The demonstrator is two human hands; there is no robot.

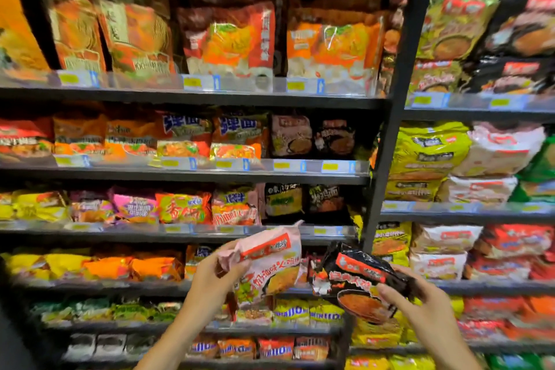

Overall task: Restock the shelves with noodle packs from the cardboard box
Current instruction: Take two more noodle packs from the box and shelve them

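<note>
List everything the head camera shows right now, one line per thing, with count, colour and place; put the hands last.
pink noodle pack: one, pink with a red label strip, held up in front of the lower middle shelves.
black noodle pack: one, black with a red label, held up right of the pink one.
shelved packs: too many to count, mostly orange, red, yellow, green, pink and black, filling every shelf level of both bays.
shelving: two bays, black, with an upright post between them.
price tags: many, yellow, along the clear front rails of the shelves.
left hand: one, grips the pink pack's left end.
right hand: one, grips the black pack's lower right end.
</note>
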